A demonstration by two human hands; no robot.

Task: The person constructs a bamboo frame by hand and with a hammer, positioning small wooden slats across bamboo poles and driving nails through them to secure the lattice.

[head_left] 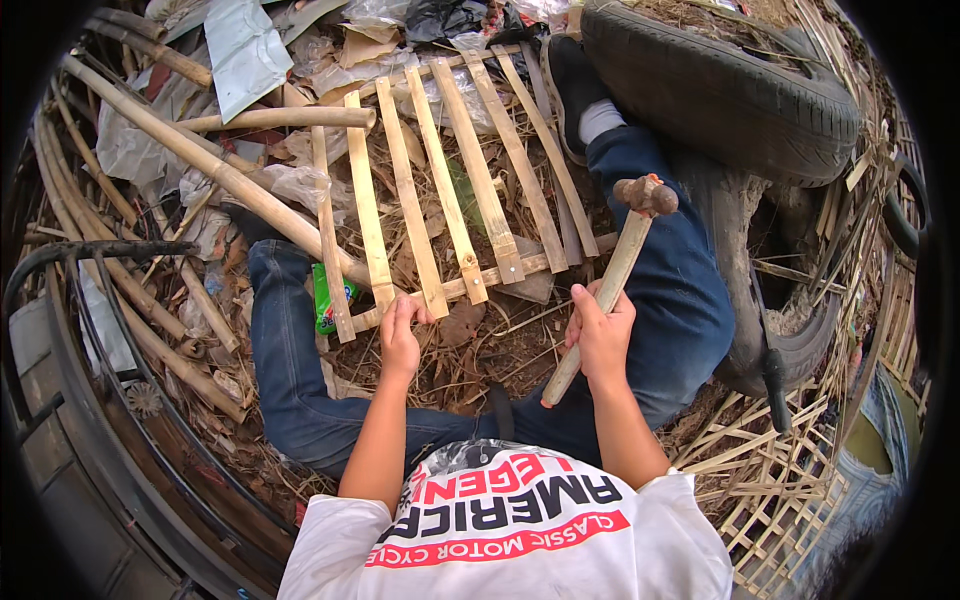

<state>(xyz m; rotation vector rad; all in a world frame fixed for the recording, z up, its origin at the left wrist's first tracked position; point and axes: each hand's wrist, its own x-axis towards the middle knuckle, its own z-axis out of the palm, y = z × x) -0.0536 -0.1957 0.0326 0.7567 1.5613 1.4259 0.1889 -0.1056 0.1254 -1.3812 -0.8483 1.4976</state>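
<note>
My right hand is wrapped round the pale wooden handle of a hammer. Its rusty brown head points up and away, above my right thigh. A frame of bamboo slats lies on the ground between my legs, several slats crossing a near bamboo crossbar. At that crossbar my left hand has its fingers pinched together, beside the near ends of two slats. What the fingertips hold, if anything, is too small to tell. Small nail heads show on some slat ends to the right.
Bamboo poles lie at the left, one reaching toward the frame. A green packet rests by the left slat. Old tyres stand at the right, with a woven bamboo lattice nearer. A black metal rack borders the left side.
</note>
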